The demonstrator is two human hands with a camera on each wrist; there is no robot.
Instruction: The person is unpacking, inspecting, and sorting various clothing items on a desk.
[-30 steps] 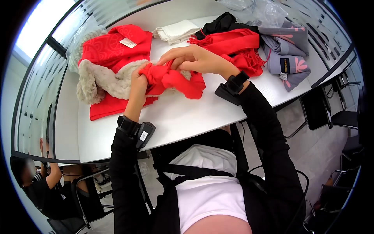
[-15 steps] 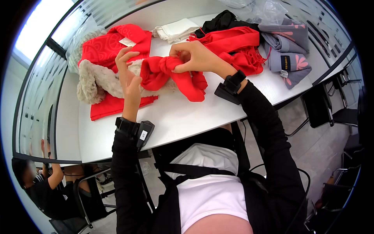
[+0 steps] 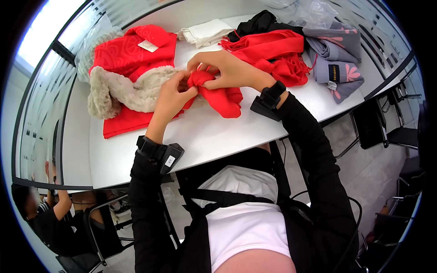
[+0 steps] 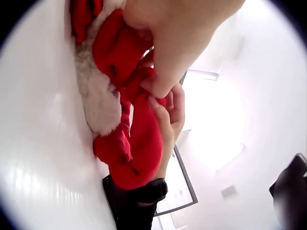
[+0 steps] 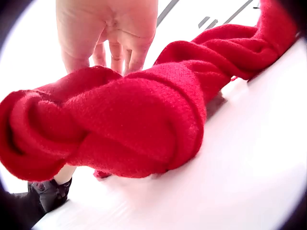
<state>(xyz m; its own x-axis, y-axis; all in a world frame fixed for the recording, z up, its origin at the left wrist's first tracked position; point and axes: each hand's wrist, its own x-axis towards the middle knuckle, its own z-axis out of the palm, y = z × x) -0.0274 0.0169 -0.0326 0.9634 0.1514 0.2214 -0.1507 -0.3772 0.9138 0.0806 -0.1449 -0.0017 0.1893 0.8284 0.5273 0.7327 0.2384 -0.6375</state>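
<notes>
A red scarf (image 3: 223, 103), twisted and knotted into a thick roll, is held just over the near part of the table. My right hand (image 3: 228, 69) grips the knotted part between its thumb and curled fingers. From the other side my left hand (image 3: 171, 97) pinches the cloth close to the right fingertips. The left wrist view shows both thumbs meeting at the scarf (image 4: 146, 139), with a loop of it hanging below. In the right wrist view the twisted scarf (image 5: 139, 120) fills the middle and hides the fingertips.
Left of the scarf lies a cream fluffy piece (image 3: 148, 91) beside a red patterned garment (image 3: 136, 50) with a white tag. Behind are a white folded cloth (image 3: 205, 32), a red fringed scarf (image 3: 273, 50), a black cloth (image 3: 261, 26) and a grey-and-pink textile (image 3: 334, 63). A person sits lower left.
My left hand let go of the scarf, lifted with spread fingers, then came back to pinch it beside the knot. The right hand shifted from the scarf's top to grip its knotted part.
</notes>
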